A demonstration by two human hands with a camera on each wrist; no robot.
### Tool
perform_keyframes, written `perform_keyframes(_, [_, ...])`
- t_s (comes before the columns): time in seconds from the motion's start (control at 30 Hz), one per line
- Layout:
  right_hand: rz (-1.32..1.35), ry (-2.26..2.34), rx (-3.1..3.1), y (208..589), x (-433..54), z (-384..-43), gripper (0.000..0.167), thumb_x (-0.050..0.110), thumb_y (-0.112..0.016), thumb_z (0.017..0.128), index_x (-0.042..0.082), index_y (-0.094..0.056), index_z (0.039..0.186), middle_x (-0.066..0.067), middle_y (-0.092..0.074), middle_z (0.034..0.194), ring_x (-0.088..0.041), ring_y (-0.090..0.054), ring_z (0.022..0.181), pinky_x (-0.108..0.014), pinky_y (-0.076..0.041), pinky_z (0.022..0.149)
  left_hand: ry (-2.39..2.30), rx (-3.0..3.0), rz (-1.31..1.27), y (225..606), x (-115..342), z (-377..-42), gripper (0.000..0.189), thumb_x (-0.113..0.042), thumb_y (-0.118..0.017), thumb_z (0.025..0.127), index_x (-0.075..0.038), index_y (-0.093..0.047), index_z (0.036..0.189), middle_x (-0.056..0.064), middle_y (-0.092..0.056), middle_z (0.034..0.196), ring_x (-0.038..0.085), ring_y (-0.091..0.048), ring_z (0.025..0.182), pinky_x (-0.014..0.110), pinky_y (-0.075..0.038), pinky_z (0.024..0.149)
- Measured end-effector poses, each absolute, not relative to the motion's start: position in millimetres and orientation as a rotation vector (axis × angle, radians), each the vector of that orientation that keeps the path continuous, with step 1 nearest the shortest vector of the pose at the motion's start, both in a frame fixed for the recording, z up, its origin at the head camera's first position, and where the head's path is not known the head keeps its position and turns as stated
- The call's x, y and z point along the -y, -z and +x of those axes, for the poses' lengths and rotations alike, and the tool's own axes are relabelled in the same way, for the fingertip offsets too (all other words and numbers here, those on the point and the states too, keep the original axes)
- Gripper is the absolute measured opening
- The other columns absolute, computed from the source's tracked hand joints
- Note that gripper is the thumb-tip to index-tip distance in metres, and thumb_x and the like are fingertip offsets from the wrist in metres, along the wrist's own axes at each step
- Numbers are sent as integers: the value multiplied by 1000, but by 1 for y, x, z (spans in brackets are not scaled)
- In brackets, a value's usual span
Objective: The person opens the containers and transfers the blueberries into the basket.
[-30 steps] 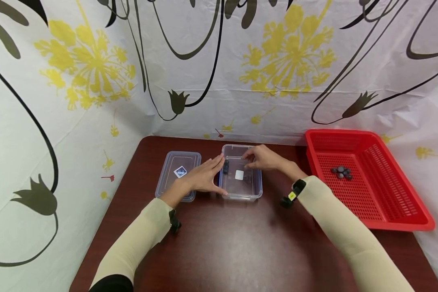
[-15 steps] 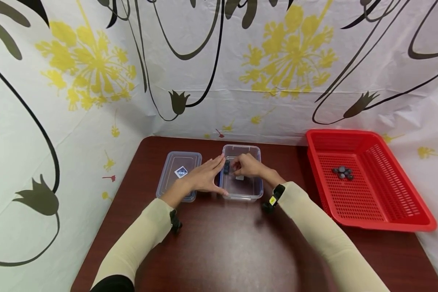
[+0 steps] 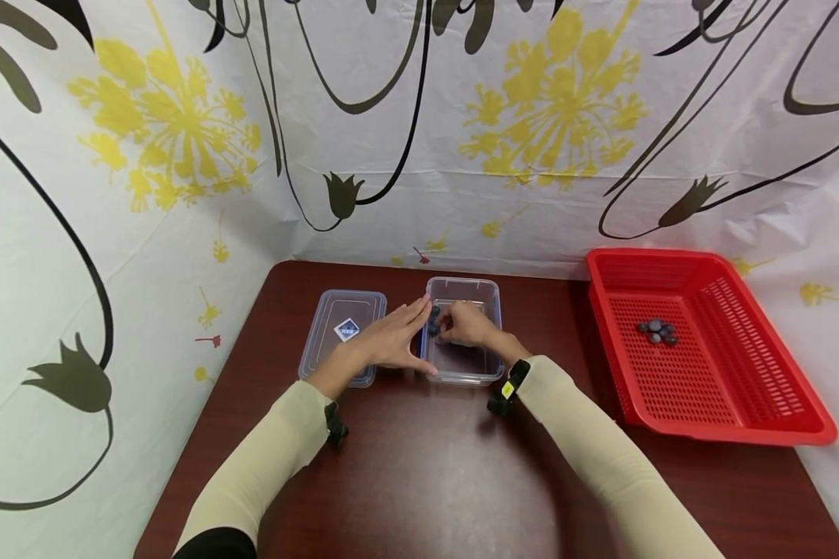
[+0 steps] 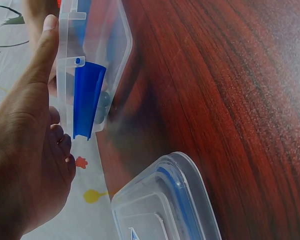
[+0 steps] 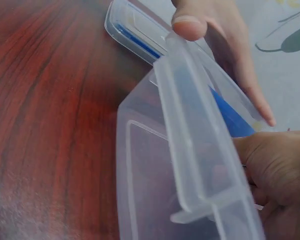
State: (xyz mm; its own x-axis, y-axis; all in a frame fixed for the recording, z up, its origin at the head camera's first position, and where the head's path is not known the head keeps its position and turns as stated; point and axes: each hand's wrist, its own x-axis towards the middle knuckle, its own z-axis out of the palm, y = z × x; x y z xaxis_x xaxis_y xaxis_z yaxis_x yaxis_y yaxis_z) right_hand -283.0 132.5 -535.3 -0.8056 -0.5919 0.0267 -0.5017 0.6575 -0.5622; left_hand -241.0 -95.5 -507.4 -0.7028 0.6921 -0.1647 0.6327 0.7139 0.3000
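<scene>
A clear plastic box (image 3: pixel 461 376) with blue side clips stands on the table. My left hand (image 3: pixel 391 338) rests along its left rim, fingers extended and thumb spread toward the front corner. Inside, my right hand (image 3: pixel 467 324) reaches down with curled fingers close to the left wall. Its fingertips are hidden, so I cannot tell whether they pinch anything. Several dark round marbles (image 3: pixel 433 312) lie along that wall; in the left wrist view, marbles (image 4: pixel 103 102) show through the plastic behind the blue clip (image 4: pixel 87 100).
The box's lid (image 3: pixel 322 341), bearing a blue-and-white label, lies left of the box, partly under my left forearm. A red perforated basket (image 3: pixel 706 388) stands on the right with several dark marbles (image 3: pixel 656 330) in it. Patterned cloth hangs behind the brown table (image 3: pixel 405 481).
My right hand has moved left and down from the box's right side to the marbles by its left wall. My left hand has stayed on the rim.
</scene>
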Motion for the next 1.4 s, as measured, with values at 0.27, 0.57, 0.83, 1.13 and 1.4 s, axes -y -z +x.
perform_keyframes(0.27, [-885,891,-2737,539,-127,-280,12,5,-87,83,3,-79,93,-1,-72,78,-9,-62,70,-29,-53,70,-333,-2662,1051,507,95,-242,132,-79,-70,84,-4,-5,170,12,3,179,21,-5,164,42,-9,133])
perform_keyframes(0.57, [-904,859,-2716,532,-132,-279,14,5,-83,87,2,-81,101,-3,-76,84,-10,-67,72,-29,-57,71,-309,-2669,1051,507,95,-241,131,-79,-70,85,-4,-4,170,12,3,179,21,-4,164,42,-9,133])
perform_keyframes(0.83, [-933,906,-2711,509,-143,-276,15,4,-82,87,1,-81,102,-6,-79,88,-14,-74,77,-30,-61,70,-319,-2659,1032,505,95,-242,130,-77,-71,85,-5,-4,170,10,4,179,22,-7,164,43,-9,133])
perform_keyframes(1.13, [-1021,947,-2646,479,-173,-274,13,8,-84,89,6,-81,101,2,-76,85,-9,-69,75,-27,-58,69,-354,-2656,1017,509,95,-242,133,-79,-72,83,-9,-1,170,9,4,179,24,-6,164,42,-9,133])
perform_keyframes(1.4, [-1036,907,-2704,445,-218,-270,16,6,-86,87,8,-82,103,2,-77,88,-10,-70,79,-30,-59,73,-342,-2651,1030,506,95,-242,134,-79,-72,83,-10,3,170,9,5,179,22,-6,164,41,-7,133])
